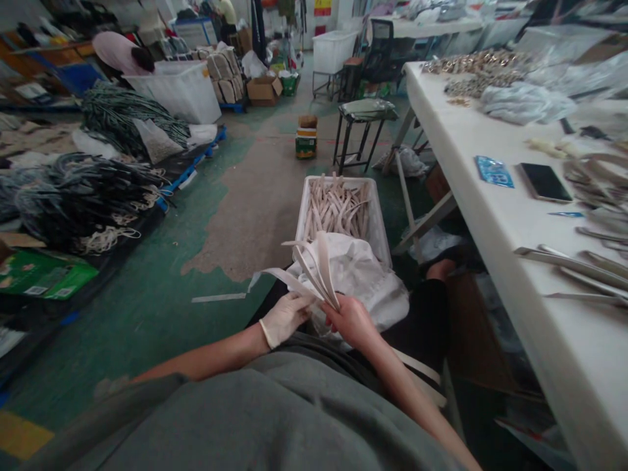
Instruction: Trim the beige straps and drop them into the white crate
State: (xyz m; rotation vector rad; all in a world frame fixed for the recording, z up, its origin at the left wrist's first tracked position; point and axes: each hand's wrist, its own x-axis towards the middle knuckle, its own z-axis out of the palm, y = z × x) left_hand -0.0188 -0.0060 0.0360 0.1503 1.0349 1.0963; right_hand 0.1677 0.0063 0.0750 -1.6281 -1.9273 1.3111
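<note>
My left hand point(287, 319), in a pale glove, pinches one end of a light strip point(282, 277) that curves out to the left with a thin translucent tail. Bare and closed, my right hand point(352, 320) grips several pale strips point(324, 265) that fan upward. The two hands almost meet above my lap. Beneath and behind them lies a white cloth or bag point(375, 278). Beyond it a white plastic bin point(381, 222) holds a heap of similar beige strips point(338, 206).
A long white table point(495, 229) at the right bears a phone point(545, 182), a blue packet point(493, 171) and metallic-looking strips. Ahead are a stool point(360, 118) and a small box point(306, 140). Dark cord bundles point(88, 196) lie at left, near a bending person point(118, 53).
</note>
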